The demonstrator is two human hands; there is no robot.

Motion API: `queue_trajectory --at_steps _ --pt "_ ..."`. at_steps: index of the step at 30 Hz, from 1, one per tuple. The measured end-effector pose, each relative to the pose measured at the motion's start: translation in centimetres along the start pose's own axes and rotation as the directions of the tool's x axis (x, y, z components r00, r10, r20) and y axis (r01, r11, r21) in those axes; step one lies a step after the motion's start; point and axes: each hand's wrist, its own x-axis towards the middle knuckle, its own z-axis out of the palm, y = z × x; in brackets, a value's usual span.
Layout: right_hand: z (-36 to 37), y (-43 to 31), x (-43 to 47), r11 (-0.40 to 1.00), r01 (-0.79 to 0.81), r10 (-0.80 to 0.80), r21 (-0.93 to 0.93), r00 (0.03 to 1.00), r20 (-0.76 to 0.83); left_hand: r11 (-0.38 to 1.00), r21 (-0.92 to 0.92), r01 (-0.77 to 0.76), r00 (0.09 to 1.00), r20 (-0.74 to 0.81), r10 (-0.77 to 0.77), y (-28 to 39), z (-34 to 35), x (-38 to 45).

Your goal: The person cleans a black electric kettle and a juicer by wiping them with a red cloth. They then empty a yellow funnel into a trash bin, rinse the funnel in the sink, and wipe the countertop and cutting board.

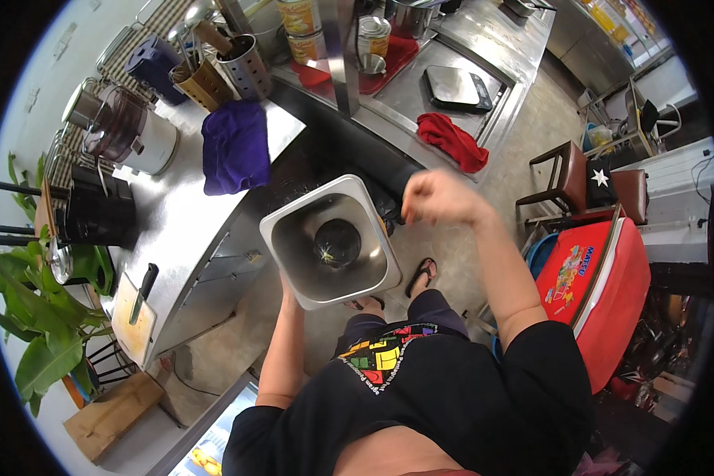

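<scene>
A deep, square stainless-steel container [285, 250] is held in front of my body, tilted so that I look into it. At its bottom shows a dark round patch [345, 238] with a few small yellowish-green scraps; I cannot tell whether the patch is an object or a reflection. My left hand [290, 296] supports the container from its left side and is mostly hidden by it. My right hand [443, 197] is raised to the right of the container, apart from it, blurred and with curled fingers. Nothing is plainly visible in it.
On the left steel counter [181, 220] are a purple cloth [237, 147], a juicer [149, 143] and a knife [144, 291] on a cutting board [132, 318]. A digital scale [455, 86] and red cloth [452, 141] lie ahead right. A red cooler box [613, 303] stands at right.
</scene>
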Motion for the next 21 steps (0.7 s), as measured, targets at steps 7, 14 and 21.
queue_trajectory --at_steps 7,14,21 --pt "-14.6 8.6 4.5 0.531 -0.594 -0.195 -0.605 0.609 -0.769 0.999 0.039 -0.027 0.998 0.056 0.024 3.2 7.8 0.2" --pt "-19.5 9.0 5.1 0.704 -0.205 -0.276 -0.680 0.803 -0.528 0.953 0.145 -0.266 0.955 0.175 0.240 6.7 23.3 3.5" --pt "-39.5 1.1 -11.8 0.881 0.238 -0.448 -0.409 0.701 -0.556 0.991 0.029 -0.132 0.969 0.213 0.123 5.1 37.1 8.5"
